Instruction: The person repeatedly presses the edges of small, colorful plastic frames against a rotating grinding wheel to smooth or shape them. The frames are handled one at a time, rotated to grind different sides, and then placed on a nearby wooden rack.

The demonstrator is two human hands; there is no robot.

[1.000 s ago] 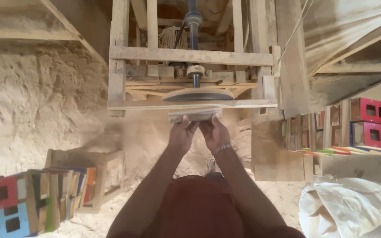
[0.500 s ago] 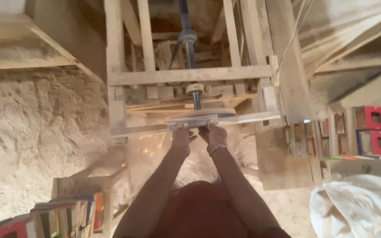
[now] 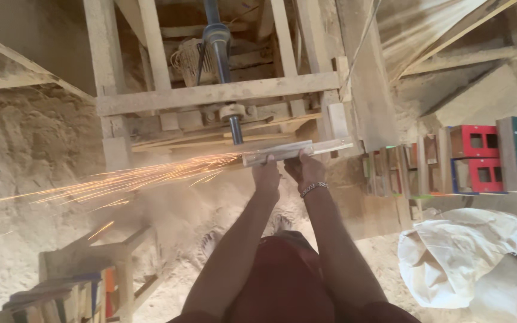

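Both my hands grip a flat pale strip [image 3: 297, 149], a long narrow piece held level in front of a wooden machine frame [image 3: 216, 96]. My left hand [image 3: 266, 174] holds it near its left end. My right hand [image 3: 305, 170], with a metal bracelet on the wrist, holds it just to the right. The strip's left end meets the spinning part at the foot of a vertical metal shaft [image 3: 225, 78]. Orange sparks [image 3: 133, 179] stream out to the left from that contact point.
Sawdust heaps [image 3: 25, 155] cover the ground at left. Painted wooden boxes, red and green [image 3: 492, 158], stand at right beside stacked boards. A white sack [image 3: 468, 257] lies at lower right. A low wooden stool [image 3: 91, 263] with coloured pieces sits at lower left.
The strip has moved right and tilted, its end now against the spinning part. Sparks have grown into a long stream to the left. The view has tilted downward slightly.
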